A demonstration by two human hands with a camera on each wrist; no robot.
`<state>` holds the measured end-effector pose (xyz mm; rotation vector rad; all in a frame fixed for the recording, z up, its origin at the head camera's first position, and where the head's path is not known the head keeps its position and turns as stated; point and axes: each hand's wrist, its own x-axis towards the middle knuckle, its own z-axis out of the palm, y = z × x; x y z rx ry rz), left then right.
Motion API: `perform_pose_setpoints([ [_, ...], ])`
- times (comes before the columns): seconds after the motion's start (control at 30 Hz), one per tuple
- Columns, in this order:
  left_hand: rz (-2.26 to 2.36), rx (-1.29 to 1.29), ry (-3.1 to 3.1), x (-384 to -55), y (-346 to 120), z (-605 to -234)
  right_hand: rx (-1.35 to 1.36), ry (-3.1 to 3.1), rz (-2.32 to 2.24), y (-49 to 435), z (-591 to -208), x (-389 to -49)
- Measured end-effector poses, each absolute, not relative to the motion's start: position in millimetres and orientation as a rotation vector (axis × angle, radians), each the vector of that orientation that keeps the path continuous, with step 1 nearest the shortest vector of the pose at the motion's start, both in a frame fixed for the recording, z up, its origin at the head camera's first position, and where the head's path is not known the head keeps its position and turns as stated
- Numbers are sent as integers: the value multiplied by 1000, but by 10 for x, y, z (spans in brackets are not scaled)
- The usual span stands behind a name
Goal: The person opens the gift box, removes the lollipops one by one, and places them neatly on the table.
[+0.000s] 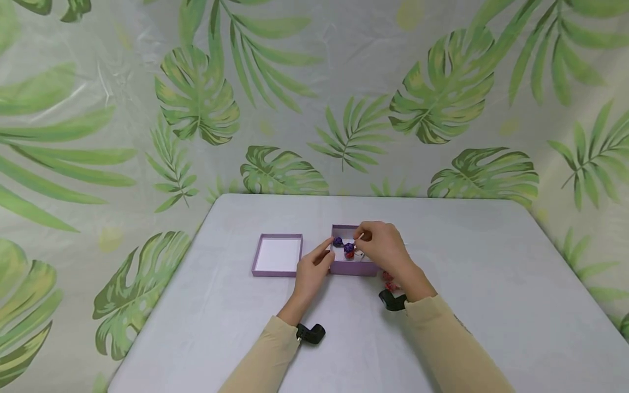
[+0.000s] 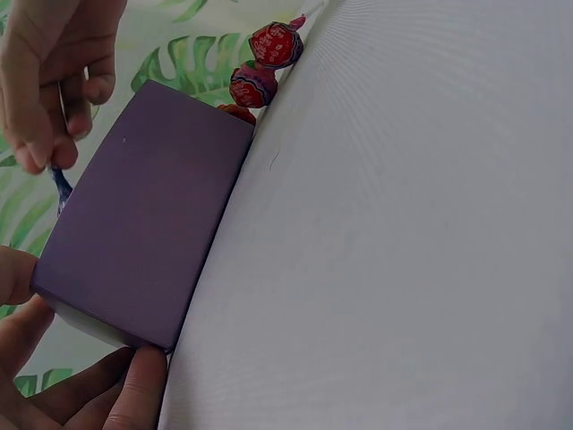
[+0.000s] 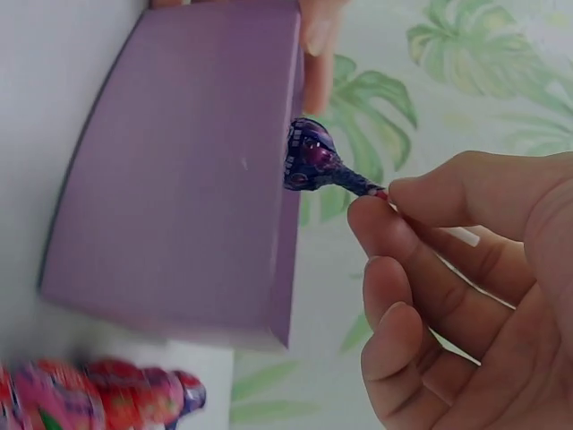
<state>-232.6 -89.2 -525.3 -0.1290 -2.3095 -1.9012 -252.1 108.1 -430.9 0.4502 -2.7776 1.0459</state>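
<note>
An open-topped purple box [image 1: 352,268] sits on the table, with purple and red wrapped lollipops [image 1: 349,248] inside. My left hand [image 1: 312,270] holds the box's left end, its fingers against the side and rim near the front corner. Over the box, my right hand [image 1: 385,245] pinches the stick end of a dark blue-purple lollipop [image 3: 313,157] between thumb and forefinger. The lollipop's wrapped head is at the box's rim in the right wrist view, partly hidden by the front wall. Red-wrapped lollipops [image 2: 275,45] lie beside the box, partly behind my right wrist.
A shallow purple-edged lid [image 1: 277,236] with a white inside lies left of the box. White cloth covers the table [image 1: 236,338], whose far edge meets a leaf-patterned curtain [image 1: 344,98]. A black wrist camera [image 1: 310,334] is strapped to each arm.
</note>
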Motion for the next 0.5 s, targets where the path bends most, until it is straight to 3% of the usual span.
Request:
perform_pose_setpoints([
  [0.5, -1890, -113, -2321, -2320, -893, -5269, 366, -2683, 1061, 1514, -4205, -2397],
])
